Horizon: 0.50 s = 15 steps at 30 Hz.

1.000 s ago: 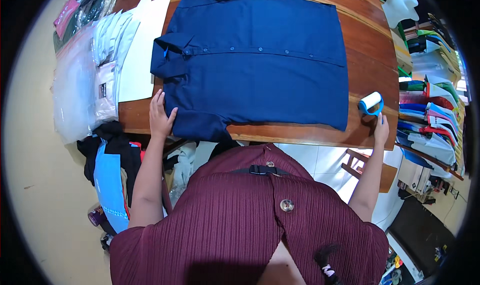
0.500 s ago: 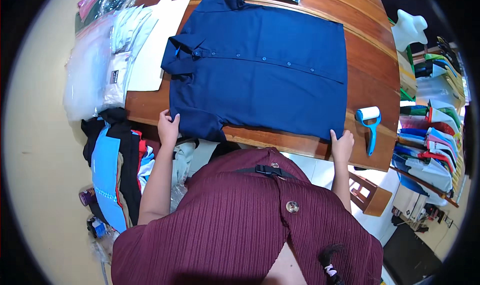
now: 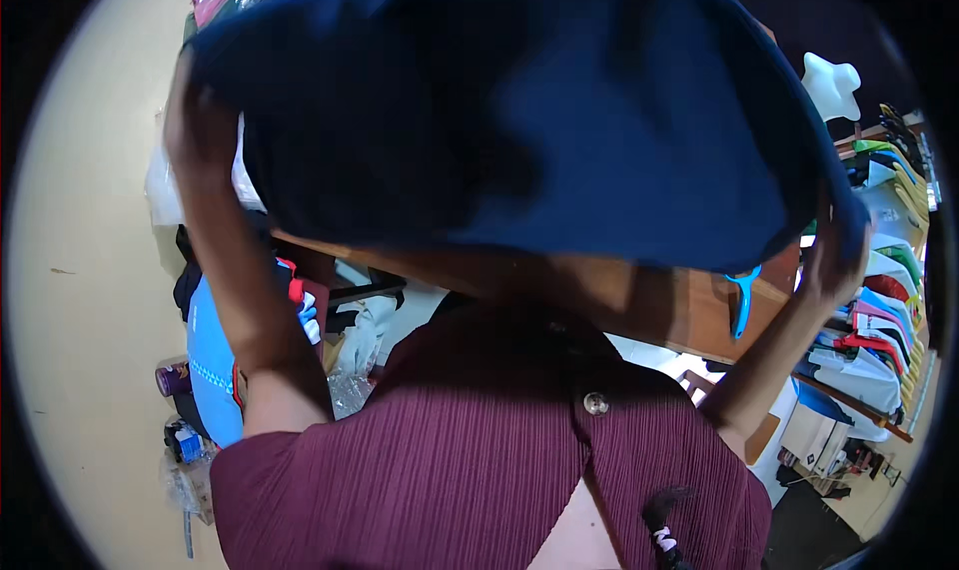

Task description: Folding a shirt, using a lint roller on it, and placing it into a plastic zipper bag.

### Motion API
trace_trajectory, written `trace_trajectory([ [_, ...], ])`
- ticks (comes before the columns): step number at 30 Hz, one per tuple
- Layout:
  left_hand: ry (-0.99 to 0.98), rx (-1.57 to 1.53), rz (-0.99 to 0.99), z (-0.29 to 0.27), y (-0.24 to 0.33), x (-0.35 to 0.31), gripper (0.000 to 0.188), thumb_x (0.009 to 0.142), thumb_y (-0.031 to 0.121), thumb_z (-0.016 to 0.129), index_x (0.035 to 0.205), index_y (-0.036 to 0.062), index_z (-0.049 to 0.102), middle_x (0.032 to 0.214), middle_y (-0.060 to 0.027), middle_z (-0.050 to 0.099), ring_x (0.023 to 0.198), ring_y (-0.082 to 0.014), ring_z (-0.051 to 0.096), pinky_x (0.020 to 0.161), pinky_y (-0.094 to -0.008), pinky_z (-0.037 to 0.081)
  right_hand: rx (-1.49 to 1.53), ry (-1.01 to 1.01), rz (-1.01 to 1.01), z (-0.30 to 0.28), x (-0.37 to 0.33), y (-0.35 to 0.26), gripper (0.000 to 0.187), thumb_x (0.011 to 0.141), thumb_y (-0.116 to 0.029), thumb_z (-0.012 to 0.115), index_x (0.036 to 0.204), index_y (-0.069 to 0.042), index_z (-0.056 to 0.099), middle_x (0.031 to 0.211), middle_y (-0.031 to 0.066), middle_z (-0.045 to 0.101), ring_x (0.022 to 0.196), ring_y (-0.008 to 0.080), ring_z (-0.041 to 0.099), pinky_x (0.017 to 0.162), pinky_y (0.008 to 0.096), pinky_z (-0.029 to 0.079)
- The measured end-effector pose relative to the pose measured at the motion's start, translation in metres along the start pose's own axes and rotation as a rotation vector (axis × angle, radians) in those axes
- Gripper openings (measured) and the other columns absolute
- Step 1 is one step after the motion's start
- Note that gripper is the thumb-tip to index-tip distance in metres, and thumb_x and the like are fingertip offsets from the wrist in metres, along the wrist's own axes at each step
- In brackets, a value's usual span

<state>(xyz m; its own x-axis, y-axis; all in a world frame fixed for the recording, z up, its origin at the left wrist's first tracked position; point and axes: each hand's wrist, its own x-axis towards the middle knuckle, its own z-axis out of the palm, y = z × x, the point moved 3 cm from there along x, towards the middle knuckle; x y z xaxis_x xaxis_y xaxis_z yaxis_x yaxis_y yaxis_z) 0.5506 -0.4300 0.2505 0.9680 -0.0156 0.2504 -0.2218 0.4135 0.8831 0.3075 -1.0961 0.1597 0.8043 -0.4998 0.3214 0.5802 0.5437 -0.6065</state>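
A dark navy button-up shirt point(image 3: 619, 160) is raised off the wooden table and spread wide between my hands, blurred by motion. My left hand point(image 3: 203, 135) is closed on its edge at the upper left. At the right edge of the cloth, my right hand point(image 3: 837, 255) grips the fabric, its fingers partly covered by it. The shirt's buttons and collar cannot be made out now. Under its lower right edge shows the blue handle of a lint roller point(image 3: 740, 305), lying on the table; its roller head is hidden.
The wooden table point(image 3: 679, 315) shows below the shirt. Folded clothes with a light blue piece point(image 3: 212, 340) are stacked at the left. Hanging garments point(image 3: 884, 290) line a rack at the right, and a white mannequin bust point(image 3: 831, 85) stands behind.
The shirt lay flat on the table; both my hands have lifted it up and moved apart, stretching it. It now hides the papers and most of the tabletop.
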Motion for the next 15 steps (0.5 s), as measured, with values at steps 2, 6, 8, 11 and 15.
trace_trajectory([
  [2, 0.139, 0.113, 0.013, 0.033, -0.033, 0.055, 0.042, 0.105, 0.029, 0.041, 0.134, 0.0009, 0.053, 0.133, -0.0117, 0.060, 0.124, -0.0242, 0.055, 0.111, -0.0409, 0.037, -0.067, -0.362, -0.084, 0.008, 0.056, 0.032, 0.022, 0.091, -0.008, 0.063, 0.111, 0.001, 0.061, 0.124, 0.0229, 0.057, 0.118, 0.0331, 0.057, 0.112, 0.0592, 0.037],
  [6, -0.046, 0.103, -0.097, -0.024, -0.110, 0.164, 0.043, 0.105, 0.030, 0.040, 0.136, 0.0039, 0.053, 0.133, -0.0089, 0.061, 0.120, -0.0214, 0.057, 0.105, -0.0373, 0.040, -0.364, 0.265, -0.138, 0.029, 0.088, 0.117, 0.029, 0.099, -0.016, 0.054, 0.123, -0.001, 0.047, 0.124, 0.0156, 0.056, 0.117, 0.0304, 0.057, 0.108, 0.0559, 0.041],
  [8, 0.018, 0.350, -0.137, -0.008, -0.147, 0.151, 0.045, 0.103, 0.034, 0.042, 0.140, 0.0103, 0.050, 0.134, -0.0044, 0.062, 0.115, -0.0162, 0.059, 0.097, -0.0359, 0.042, -0.535, 0.265, -0.086, -0.014, 0.075, 0.141, 0.032, 0.099, -0.017, 0.056, 0.125, -0.004, 0.043, 0.117, 0.0119, 0.058, 0.109, 0.0256, 0.059, 0.095, 0.0444, 0.049],
  [11, 0.091, 0.863, -0.210, -0.058, -0.192, 0.107, 0.050, 0.098, 0.033, 0.048, 0.141, 0.0081, 0.047, 0.133, -0.0127, 0.061, 0.119, -0.0229, 0.058, 0.097, -0.0368, 0.043, -1.060, 0.312, 0.010, -0.087, 0.017, 0.175, 0.032, 0.095, -0.024, 0.065, 0.118, -0.008, 0.049, 0.112, 0.0101, 0.058, 0.104, 0.0226, 0.058, 0.091, 0.0355, 0.046],
  [15, -0.011, 1.574, -0.333, -0.157, -0.251, -0.027, 0.062, 0.091, 0.050, 0.061, 0.120, -0.0045, 0.056, 0.119, -0.0283, 0.059, 0.113, -0.0438, 0.056, 0.098, -0.0461, 0.045, -2.005, 0.173, 0.332, -0.099, -0.109, 0.189, 0.057, 0.084, -0.037, 0.074, 0.120, 0.001, 0.050, 0.115, 0.0232, 0.057, 0.112, 0.0411, 0.053, 0.098, 0.0473, 0.042],
])
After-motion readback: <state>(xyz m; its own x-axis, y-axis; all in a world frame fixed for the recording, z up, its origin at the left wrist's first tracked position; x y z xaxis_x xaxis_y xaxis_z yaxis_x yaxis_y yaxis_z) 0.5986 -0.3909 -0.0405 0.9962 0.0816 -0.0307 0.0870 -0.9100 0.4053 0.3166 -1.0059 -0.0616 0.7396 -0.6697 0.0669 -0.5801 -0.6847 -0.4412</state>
